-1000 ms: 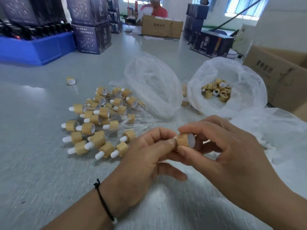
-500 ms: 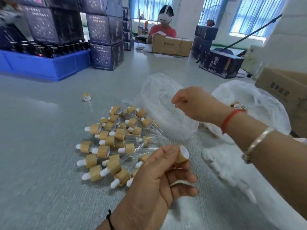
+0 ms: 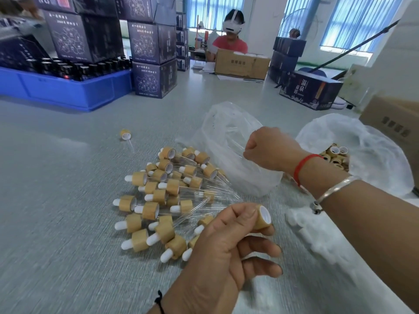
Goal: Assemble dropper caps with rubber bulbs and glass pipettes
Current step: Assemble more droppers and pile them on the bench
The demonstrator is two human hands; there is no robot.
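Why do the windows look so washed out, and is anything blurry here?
Head view: the windows are overexposed by backlight; wide-angle distortion tilts the stacked boxes; the table smears toward the edges, while the bamboo cap in the left hand stays fairly sharp.

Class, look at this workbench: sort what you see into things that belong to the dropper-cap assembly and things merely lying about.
Belongs to the job:
- bamboo cap pinched in the left hand
- right hand at the pipette bag
- pile of finished droppers
- bag of loose caps

Lying about:
- blue crate
- dark printed cartons
- brown cardboard box

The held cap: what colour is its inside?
White inside the cap, with a tan bamboo outside; head view.
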